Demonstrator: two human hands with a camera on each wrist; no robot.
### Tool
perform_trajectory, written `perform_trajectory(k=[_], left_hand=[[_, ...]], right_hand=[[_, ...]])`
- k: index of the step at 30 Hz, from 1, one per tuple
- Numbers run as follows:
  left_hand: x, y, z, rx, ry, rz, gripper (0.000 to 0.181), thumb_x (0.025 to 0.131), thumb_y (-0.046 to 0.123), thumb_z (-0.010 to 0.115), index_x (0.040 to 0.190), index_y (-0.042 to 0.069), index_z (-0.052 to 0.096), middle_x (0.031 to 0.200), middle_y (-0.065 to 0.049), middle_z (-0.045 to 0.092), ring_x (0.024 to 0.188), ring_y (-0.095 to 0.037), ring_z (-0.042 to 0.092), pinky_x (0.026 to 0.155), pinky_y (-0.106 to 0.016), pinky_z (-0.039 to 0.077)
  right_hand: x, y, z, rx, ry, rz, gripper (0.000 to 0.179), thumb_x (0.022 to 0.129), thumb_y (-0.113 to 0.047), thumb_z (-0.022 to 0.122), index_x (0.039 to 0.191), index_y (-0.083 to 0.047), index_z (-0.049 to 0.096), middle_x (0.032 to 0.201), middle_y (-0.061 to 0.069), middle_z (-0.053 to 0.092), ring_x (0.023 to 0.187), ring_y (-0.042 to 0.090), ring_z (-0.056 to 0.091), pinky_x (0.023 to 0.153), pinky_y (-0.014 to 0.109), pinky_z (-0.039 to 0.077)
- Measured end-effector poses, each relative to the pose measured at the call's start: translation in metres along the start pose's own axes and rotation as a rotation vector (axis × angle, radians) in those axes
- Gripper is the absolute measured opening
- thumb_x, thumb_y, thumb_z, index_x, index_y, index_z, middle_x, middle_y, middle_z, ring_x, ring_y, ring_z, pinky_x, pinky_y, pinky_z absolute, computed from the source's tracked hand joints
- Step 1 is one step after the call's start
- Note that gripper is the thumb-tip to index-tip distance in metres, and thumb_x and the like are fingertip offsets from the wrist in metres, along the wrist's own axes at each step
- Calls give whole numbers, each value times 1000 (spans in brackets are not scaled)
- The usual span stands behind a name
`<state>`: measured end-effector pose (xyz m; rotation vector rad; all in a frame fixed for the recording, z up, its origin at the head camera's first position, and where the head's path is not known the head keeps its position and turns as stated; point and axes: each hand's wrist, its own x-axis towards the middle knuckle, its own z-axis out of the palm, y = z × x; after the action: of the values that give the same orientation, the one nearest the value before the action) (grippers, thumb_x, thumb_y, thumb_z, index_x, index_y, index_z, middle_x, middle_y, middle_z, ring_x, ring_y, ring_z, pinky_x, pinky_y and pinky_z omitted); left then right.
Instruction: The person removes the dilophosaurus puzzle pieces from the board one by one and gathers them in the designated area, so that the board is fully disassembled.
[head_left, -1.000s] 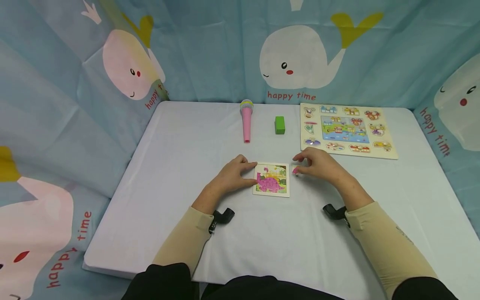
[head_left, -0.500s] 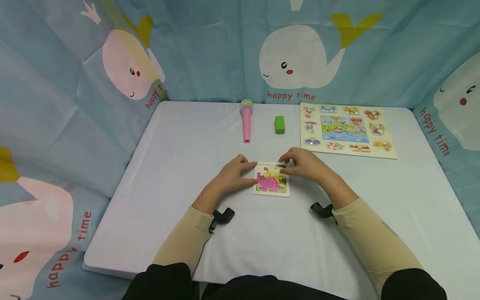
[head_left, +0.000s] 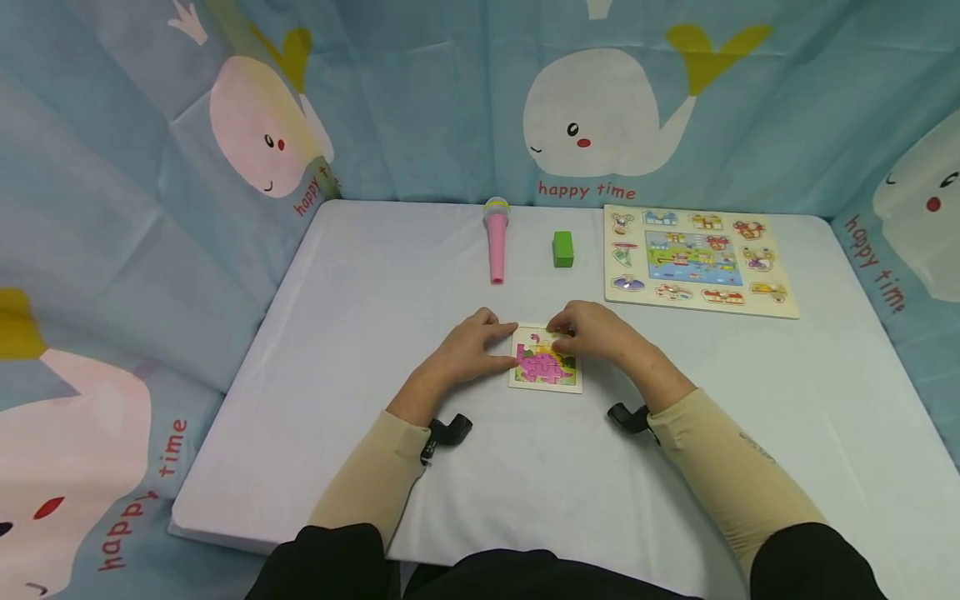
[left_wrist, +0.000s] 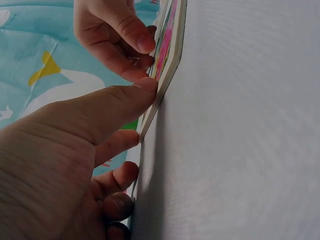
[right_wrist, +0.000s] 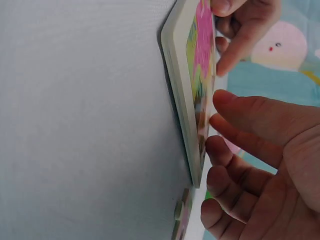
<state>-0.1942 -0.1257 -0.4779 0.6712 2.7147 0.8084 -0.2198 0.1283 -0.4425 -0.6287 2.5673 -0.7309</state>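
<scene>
- Head: a flat, square, cream-bordered jigsaw board (head_left: 542, 368), pink dinosaur on yellow-green, lies on the white worktop (head_left: 360, 292).
- Left wrist: relaxed left hand (left_wrist: 70, 145), thumb touching the cream edge.
- Right wrist: right hand (right_wrist: 292, 175), fingers bent at the board; any grip cannot be told.

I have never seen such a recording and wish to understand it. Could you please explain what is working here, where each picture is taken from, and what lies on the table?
No machine works here: these are a person's bare left hand and right hand. The wide view comes from a camera worn on the head; the two close views come from wrist cameras, one per hand.

On the white table lie a small puzzle, a pink microphone, a green block and a larger picture board.

The left hand's fingers touch the puzzle's left edge. The right hand is at its upper right part; whether it holds a piece is hidden.
</scene>
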Motion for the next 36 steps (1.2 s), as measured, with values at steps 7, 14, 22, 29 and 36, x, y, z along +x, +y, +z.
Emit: perform_trajectory(k=[7, 14, 22, 29, 36], left_hand=[[0, 1, 0, 5, 4, 6, 68, 89, 43, 80, 148, 16, 58, 109, -3, 46, 95, -17, 45, 81, -32, 41], [0, -1, 2, 10, 2, 17, 68, 90, 42, 79, 149, 15, 57, 109, -3, 45, 95, -17, 44, 81, -31, 40], [1, 0, 1, 12, 0, -1, 68, 90, 43, 79, 149, 17, 57, 109, -2, 45, 95, -17, 44, 81, -31, 40], [0, 1, 1, 2, -2, -4, 68, 90, 42, 79, 149, 17, 57, 109, -3, 45, 95, -17, 44, 81, -31, 40], [0, 1, 1, 3, -3, -3, 68, 90, 42, 80, 149, 17, 57, 109, -3, 44, 95, -17, 44, 81, -31, 40]], right_hand=[[2, -2, 4, 9, 34, -5, 29, 90, -13, 79, 115, 0, 74, 107, 11, 66, 95, 26, 59, 91, 44, 50], [2, -5, 4, -3, 61, 18, 24, 88, -12, 80, 109, -3, 73, 104, 8, 66, 93, 25, 58, 87, 42, 50], [0, -6, 5, -89, 88, -38, 32, 89, -14, 80, 117, -2, 74, 108, 7, 66, 93, 23, 59, 90, 41, 51], [-3, -8, 8, -175, 119, -80, 29, 89, -15, 80, 116, -4, 76, 107, 6, 62, 92, 22, 58, 89, 39, 51], [-5, -12, 10, -252, 148, -115, 31, 89, -15, 80, 118, -3, 76, 109, 7, 64, 96, 23, 61, 91, 40, 52]])
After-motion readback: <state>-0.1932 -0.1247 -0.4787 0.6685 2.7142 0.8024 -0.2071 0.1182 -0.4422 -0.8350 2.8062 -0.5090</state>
